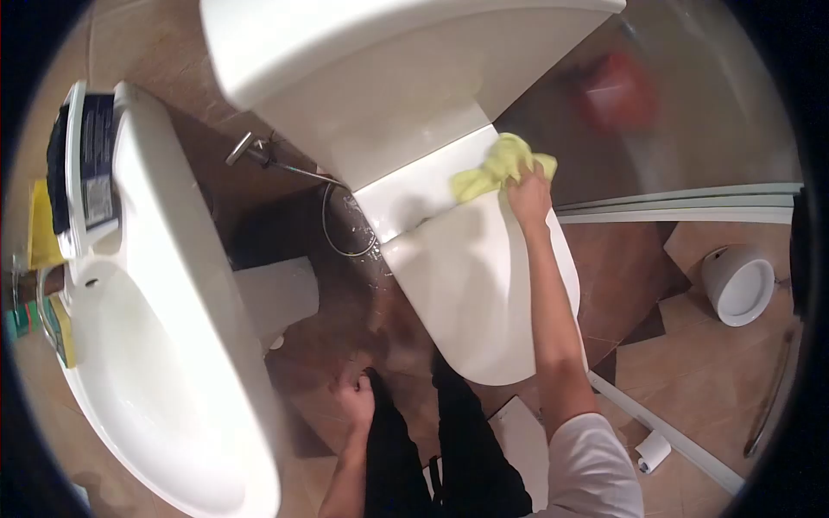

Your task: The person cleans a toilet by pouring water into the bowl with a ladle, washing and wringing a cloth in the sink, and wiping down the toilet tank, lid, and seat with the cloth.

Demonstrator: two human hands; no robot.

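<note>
White curved ceramic sink [147, 388] left; silver metal sprayer [241, 148] just right of it. Blurred red object [615, 91] upper right. Small white roll [654, 452] beside long white rail [691, 454].

The right arm [553, 311] is stretched to far, and the right hand [530, 194] has bent fingers. The left hand [354, 395] is near, at left, loosely curled.

A bathroom, shown by the toilet [471, 298], washbasin [160, 380], toilet roll [654, 451] and tiled floor [691, 345]
</note>
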